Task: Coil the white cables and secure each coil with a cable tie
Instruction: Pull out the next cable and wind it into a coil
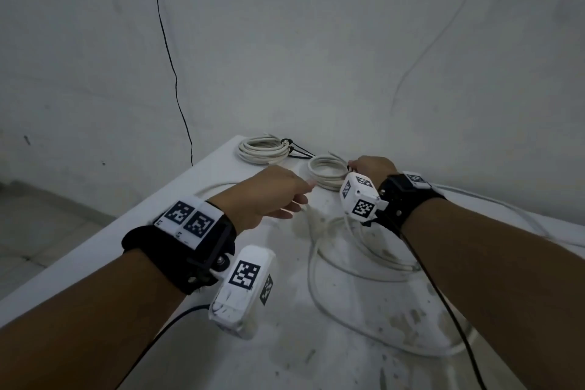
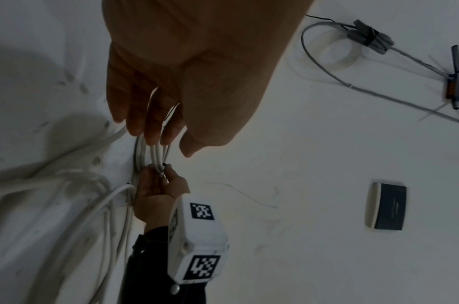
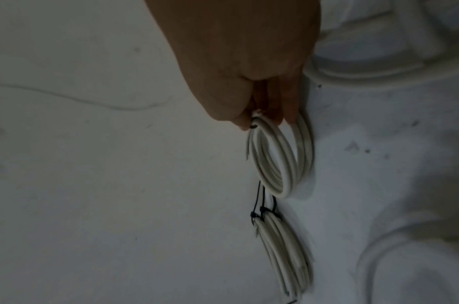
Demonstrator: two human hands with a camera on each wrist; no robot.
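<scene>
- The right hand (image 1: pixel 372 168) pinches the near coil (image 1: pixel 327 172) of white cable at its rim, thumb and fingers (image 3: pixel 288 107) curled round the strands where a black cable tie (image 3: pixel 253 125) shows.
- In the left wrist view the right hand's fingertips close on the same bundle of strands, with a small dark bit of the tie between them.
- The left hand (image 1: pixel 272 193) reaches toward the near coil from its left side; its fingers (image 2: pixel 150 123) are fairly straight and close together, tips touching the strands, thumb apart.
- The near coil lies on the white table (image 1: pixel 158 231), tilted up where the right hand lifts it.
- Just beyond the near coil, toward the wall, sits the far coil (image 1: pixel 264 150), already bound with black ties (image 1: pixel 289 146) whose tails point back at the near coil.
- On the nearer side of the near coil, loose white cable (image 1: pixel 348 269) sprawls over the table in wide loops, passing under both forearms.
- The table top is smudged with grey marks around the loose cable.
- A thin black wire (image 1: pixel 171 66) runs down the wall to the left of the far coil.
- The left wrist view shows a dark box (image 2: pixel 388 207) and a grey cable (image 2: pixel 327 67) with small parts, both well apart from the near coil; what the parts are I cannot tell.
</scene>
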